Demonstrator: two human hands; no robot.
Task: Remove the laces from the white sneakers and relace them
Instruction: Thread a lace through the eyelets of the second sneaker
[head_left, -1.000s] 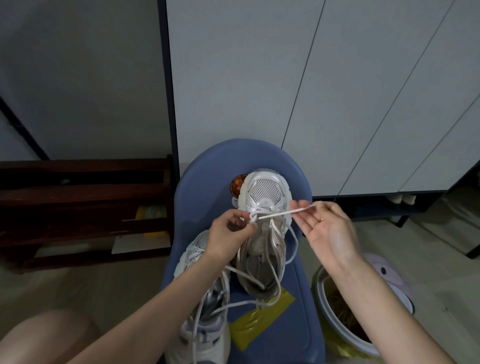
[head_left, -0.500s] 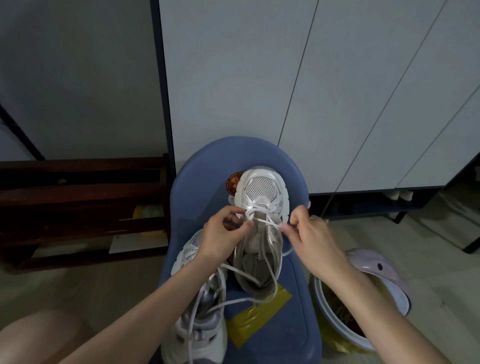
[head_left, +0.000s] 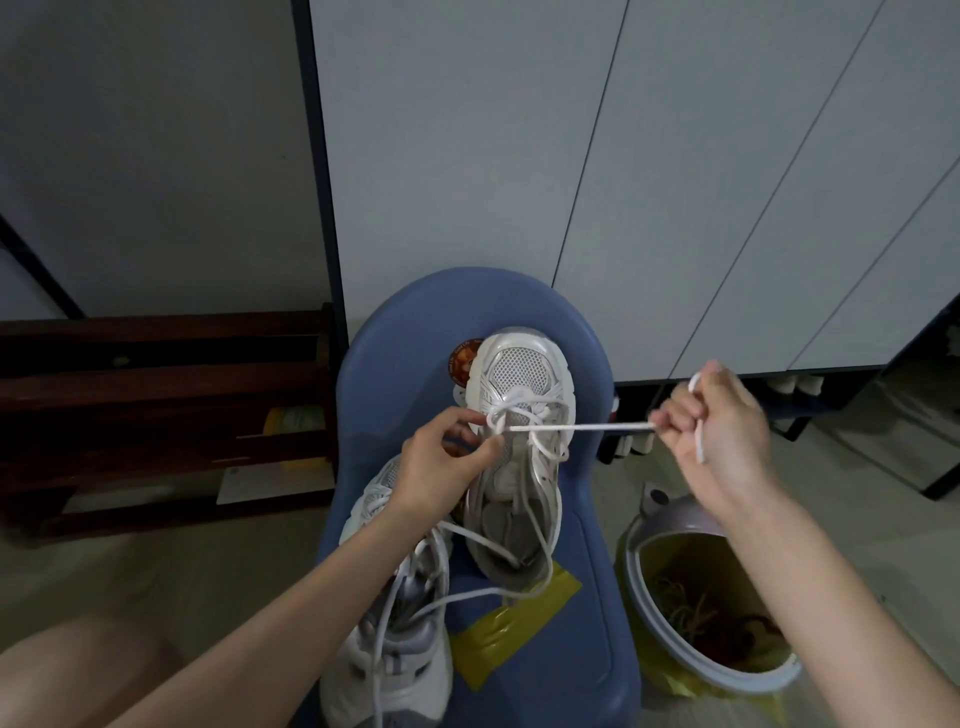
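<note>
Two white sneakers on the blue chair (head_left: 405, 332). Far sneaker (head_left: 519, 447) toe pointing away, opening toward the camera; near sneaker (head_left: 395, 639) lower left, partly under the left forearm, its heel over the chair's front edge. Two hands in play, both bare.

Left hand (head_left: 441, 462) down on the far sneaker's lacing, palm turned down, wrist bent, forearm coming in from the lower left. Thumb and forefinger pinched together right at the crossing of the lace (head_left: 582, 427), at the lower eyelets near the toe. Grip closed on that crossing.

Right hand (head_left: 722, 431) out to the right of the chair, raised, well clear of the sneaker, curled in a loose fist, forearm coming in from the lower right. Lace stretched taut and nearly level from the eyelets across to the fingers (head_left: 670, 415). Grip clamped on the lace; loose end poking up above the fist, another bit hanging below the palm.

More lace trailing slack: loops draped from the far sneaker's collar across the seat and over the near one.

One yellow wrapper (head_left: 509, 629) flat on the seat under the far sneaker's heel. One round brown item (head_left: 464, 358) just left of the toe. One bin (head_left: 701, 613) on the floor to the right, open, lined in yellow. Dark wooden rack (head_left: 156, 415) on the left.
</note>
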